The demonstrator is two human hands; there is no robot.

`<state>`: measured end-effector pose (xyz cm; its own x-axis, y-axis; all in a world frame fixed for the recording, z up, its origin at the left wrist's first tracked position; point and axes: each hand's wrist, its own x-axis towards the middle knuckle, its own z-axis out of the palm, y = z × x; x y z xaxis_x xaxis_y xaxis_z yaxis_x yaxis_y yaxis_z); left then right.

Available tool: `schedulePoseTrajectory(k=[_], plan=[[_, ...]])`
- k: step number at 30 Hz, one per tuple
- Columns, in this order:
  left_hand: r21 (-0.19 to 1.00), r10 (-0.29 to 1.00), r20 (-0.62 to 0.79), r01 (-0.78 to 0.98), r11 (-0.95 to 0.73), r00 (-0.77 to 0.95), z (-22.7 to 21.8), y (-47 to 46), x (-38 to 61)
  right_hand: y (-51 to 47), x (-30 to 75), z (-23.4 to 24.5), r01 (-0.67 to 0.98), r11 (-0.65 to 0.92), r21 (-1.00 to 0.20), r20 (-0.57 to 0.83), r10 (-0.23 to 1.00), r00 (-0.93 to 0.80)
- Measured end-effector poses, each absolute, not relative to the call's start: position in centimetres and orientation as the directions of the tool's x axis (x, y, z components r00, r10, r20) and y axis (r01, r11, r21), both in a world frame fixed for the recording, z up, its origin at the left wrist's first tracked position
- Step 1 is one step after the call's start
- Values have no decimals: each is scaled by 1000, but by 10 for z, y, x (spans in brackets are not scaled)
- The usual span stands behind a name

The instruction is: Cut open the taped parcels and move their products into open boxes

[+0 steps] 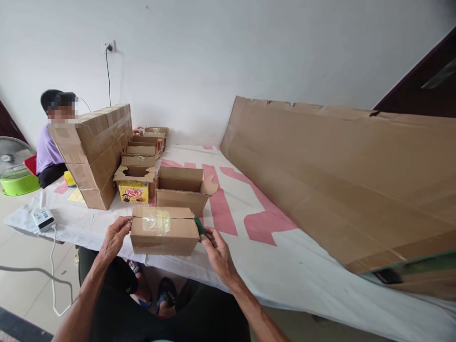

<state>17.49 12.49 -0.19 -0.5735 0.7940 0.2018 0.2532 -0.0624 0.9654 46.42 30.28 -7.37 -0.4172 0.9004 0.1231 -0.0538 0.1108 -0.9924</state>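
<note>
A small cardboard box [166,237] with its top flaps closed lies in front of me at the table's near edge. Clear tape, with a yellowish patch, crosses the middle of its top seam. My left hand [116,235] grips the box's left end, fingers curled at the upper corner. At the right end, my right hand [217,249] pinches a small green object [200,226] against the end of the seam; its exact kind is unclear. Just behind stands an open cardboard box [181,197], beside a yellow printed packet box [134,192] showing at the front of another open carton.
Stacked taped cartons [99,147] stand at left, with a row of open cartons [140,151] alongside. A large cardboard sheet [320,175] leans along the right. A white power strip [44,219] lies at the left edge. A person [52,147] sits behind the stack.
</note>
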Motion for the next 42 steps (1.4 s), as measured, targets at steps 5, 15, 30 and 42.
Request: schedulePoseTrajectory(k=[5, 15, 30, 42], plan=[[990, 820, 121, 128, -59, -560, 2, 137, 167, 303, 466, -73, -44, 136, -990, 142, 892, -430], [968, 835, 171, 247, -44, -524, 2, 140, 171, 302, 480, -43, 136, 346, -928, 261, 866, -427], [913, 810, 260, 406, -30, -526, -17, 136, 175, 315, 448, 67, 144, 650, -747, 250, 474, -844], [918, 807, 281, 390, -68, -520, -6, 128, 192, 322, 421, 98, 86, 727, -682, 210, 307, -928]])
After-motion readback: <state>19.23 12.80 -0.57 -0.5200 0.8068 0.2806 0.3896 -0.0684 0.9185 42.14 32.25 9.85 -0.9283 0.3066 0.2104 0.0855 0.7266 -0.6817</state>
